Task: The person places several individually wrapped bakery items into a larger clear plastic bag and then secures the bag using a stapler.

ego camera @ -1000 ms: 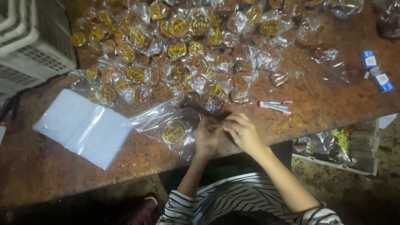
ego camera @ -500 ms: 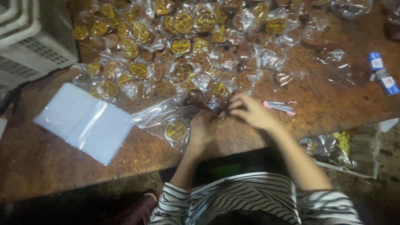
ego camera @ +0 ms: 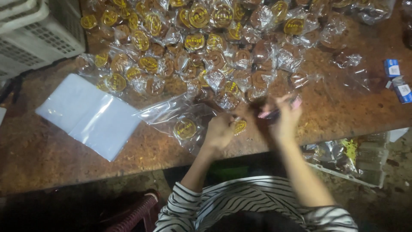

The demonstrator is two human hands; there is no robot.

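Centre frame: left hand (ego camera: 219, 130) fingers pinched on small clear-wrapped round brown cake (ego camera: 239, 126); right hand (ego camera: 285, 115) clamps pink-white pen-like tool (ego camera: 281, 109). Wrapper likely slippery, cake crumbly; grip edges.

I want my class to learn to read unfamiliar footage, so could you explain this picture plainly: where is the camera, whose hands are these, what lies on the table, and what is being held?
There is no machine here. The camera sits on a person's head and looks down, so the striped sleeves at the bottom belong to the wearer. The left hand rests on a small clear-wrapped packet with a round yellow label, beside a large clear bag holding another such packet. The right hand holds a thin pink and white object, possibly a lighter, too blurred to name surely. On the worn brown table lie a heap of wrapped brown pieces with yellow labels, a stack of flat clear bags and two small blue boxes. A white plastic crate stands top left.
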